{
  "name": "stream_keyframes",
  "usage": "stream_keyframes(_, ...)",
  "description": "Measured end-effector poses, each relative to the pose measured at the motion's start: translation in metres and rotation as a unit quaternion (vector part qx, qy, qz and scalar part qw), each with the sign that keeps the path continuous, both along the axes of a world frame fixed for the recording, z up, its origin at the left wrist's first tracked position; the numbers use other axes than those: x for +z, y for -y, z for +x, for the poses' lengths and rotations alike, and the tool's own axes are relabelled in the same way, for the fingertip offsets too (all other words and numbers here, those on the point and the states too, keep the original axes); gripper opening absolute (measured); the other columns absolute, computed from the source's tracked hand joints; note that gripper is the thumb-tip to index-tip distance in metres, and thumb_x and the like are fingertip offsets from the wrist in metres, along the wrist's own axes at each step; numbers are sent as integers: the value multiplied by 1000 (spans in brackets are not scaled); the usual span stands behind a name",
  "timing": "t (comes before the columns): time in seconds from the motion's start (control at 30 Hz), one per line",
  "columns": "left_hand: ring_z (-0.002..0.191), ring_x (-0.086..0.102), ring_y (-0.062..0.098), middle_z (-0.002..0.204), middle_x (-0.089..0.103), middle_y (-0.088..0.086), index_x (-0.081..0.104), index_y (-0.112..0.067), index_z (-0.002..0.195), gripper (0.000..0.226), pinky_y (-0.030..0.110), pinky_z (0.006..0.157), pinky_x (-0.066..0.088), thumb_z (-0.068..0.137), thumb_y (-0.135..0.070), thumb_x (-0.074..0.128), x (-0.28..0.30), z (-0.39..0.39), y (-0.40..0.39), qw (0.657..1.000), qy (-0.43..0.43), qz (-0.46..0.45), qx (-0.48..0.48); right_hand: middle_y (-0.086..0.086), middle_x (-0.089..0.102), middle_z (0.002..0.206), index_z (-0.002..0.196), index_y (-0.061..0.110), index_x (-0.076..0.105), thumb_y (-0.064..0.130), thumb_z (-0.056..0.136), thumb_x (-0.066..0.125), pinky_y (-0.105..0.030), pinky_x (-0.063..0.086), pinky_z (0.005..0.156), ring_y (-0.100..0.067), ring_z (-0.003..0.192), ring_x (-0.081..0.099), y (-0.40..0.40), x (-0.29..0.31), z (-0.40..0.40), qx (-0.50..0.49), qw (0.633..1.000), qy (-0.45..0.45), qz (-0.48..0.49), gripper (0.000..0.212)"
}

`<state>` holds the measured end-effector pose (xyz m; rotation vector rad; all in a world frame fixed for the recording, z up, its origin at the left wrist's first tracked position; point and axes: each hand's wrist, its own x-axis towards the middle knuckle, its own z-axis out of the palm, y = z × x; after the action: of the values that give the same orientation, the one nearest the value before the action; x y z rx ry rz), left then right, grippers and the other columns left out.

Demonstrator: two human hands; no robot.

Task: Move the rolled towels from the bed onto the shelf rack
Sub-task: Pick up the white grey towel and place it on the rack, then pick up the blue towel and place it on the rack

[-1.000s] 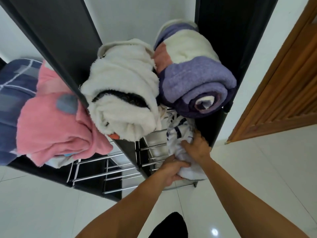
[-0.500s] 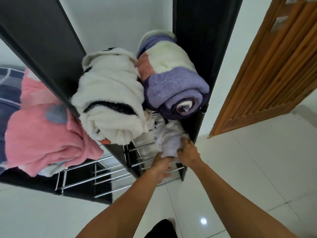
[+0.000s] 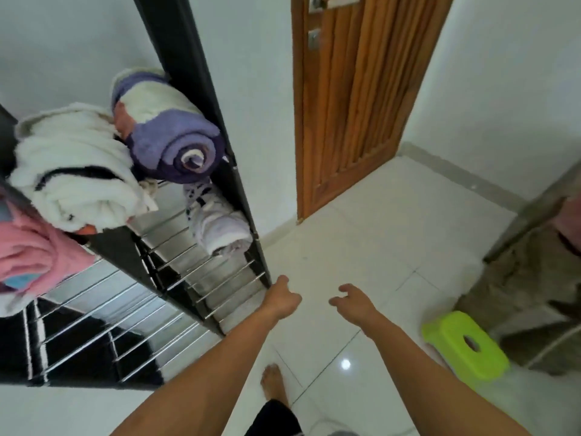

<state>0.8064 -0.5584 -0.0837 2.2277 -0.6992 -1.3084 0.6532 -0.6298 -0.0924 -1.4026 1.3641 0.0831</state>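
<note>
A black shelf rack [image 3: 201, 89] with chrome bars stands at the left. On its top tier lie a purple-and-white rolled towel [image 3: 169, 133], a fluffy white rolled towel [image 3: 75, 165] and a pink towel [image 3: 28, 247]. One tier lower, a white towel with dark spots [image 3: 217, 221] rests on the bars by the right post. My left hand [image 3: 281, 298] hangs just below and right of that tier, fingers loosely curled, holding nothing. My right hand [image 3: 352, 302] is beside it over the floor, fingers apart and empty. Neither hand touches a towel.
A wooden door [image 3: 355, 96] stands shut behind the rack's right side. A lime-green plastic stool [image 3: 465, 344] sits on the white tiled floor at the right, next to a bed corner with brownish bedding [image 3: 528, 284]. My bare foot [image 3: 273, 382] is on the tiles below.
Both hands let go of the spotted white towel, now lying on the second tier, and drew back to the right. My view swung right, revealing the door, the stool and the bed corner.
</note>
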Motion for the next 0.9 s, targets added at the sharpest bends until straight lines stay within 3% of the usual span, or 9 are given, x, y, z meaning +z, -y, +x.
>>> stream_keyframes(0.1, 119, 57, 31, 131, 56, 18, 44, -14, 136, 50, 31, 82, 49, 87, -18, 53, 7, -68, 15, 991, 0, 0, -134, -9, 62, 103, 120, 11, 55, 22, 88, 61, -25, 45, 67, -17, 84, 63, -27, 9, -92, -107, 993, 24, 46, 35)
stream_keyframes(0.23, 116, 58, 29, 125, 60, 13, 55, -14, 125, 40, 30, 86, 49, 87, -21, 58, 27, -175, 34, 940, -3, -25, -340, -4, 58, 79, 90, 13, 57, 14, 93, 54, -23, 36, 59, -13, 67, 56, -75, 34, -221, -341, 935, 95, 21, 5)
stream_keyframes(0.3, 99, 62, 28, 107, 63, 14, 60, -13, 114, 28, 30, 73, 50, 87, -17, 58, 34, -232, 40, 900, -2, -57, -432, -6, 59, 78, 82, 12, 57, 10, 94, 50, -24, 37, 59, -14, 66, 56, -107, 45, -277, -477, 871, 115, -16, 14)
stream_keyframes(0.4, 66, 51, 19, 89, 54, 11, 61, -11, 107, 21, 21, 49, 33, 87, -13, 57, 40, -325, 30, 834, -16, -80, -546, -7, 63, 83, 83, 14, 59, 13, 95, 51, -26, 42, 62, -15, 69, 59, -181, 57, -345, -629, 765, 122, -66, 15)
stream_keyframes(0.5, 72, 59, 25, 84, 60, 15, 62, -11, 103, 17, 22, 52, 35, 87, -14, 59, 40, -416, -6, 771, -49, -101, -627, -6, 64, 83, 91, 14, 61, 12, 95, 51, -26, 45, 63, -16, 70, 60, -266, 69, -392, -713, 686, 113, -88, 11)
stream_keyframes(0.6, 58, 53, 15, 71, 54, 1, 56, -15, 96, 9, 19, 45, 35, 89, -14, 60, 41, -494, -61, 715, -108, -80, -686, -7, 64, 84, 96, 11, 60, 10, 94, 50, -27, 45, 65, -18, 73, 60, -343, 71, -435, -788, 600, 86, -108, 10)
stream_keyframes(0.73, 58, 53, 10, 83, 56, 3, 54, -16, 96, 11, 20, 48, 38, 88, -18, 61, 40, -574, -151, 625, -137, -23, -768, -7, 62, 84, 102, 9, 58, 7, 93, 51, -30, 47, 69, -19, 73, 58, -445, 64, -468, -874, 461, 68, -137, 11)
stream_keyframes(0.83, 60, 49, 8, 84, 54, 2, 50, -17, 101, 13, 20, 48, 37, 92, -19, 58, 37, -628, -212, 595, -158, 42, -787, -5, 56, 77, 105, 6, 56, 6, 93, 50, -25, 43, 58, -15, 66, 52, -508, 48, -489, -917, 374, 66, -121, 13)
stream_keyframes(0.9, 65, 50, 9, 89, 55, 1, 49, -15, 108, 20, 22, 54, 43, 91, -21, 59, 33, -662, -251, 587, -161, 73, -790, -8, 51, 74, 117, -9, 52, 5, 93, 51, -23, 42, 50, -16, 64, 48, -544, 30, -512, -933, 341, 55, -106, 28)
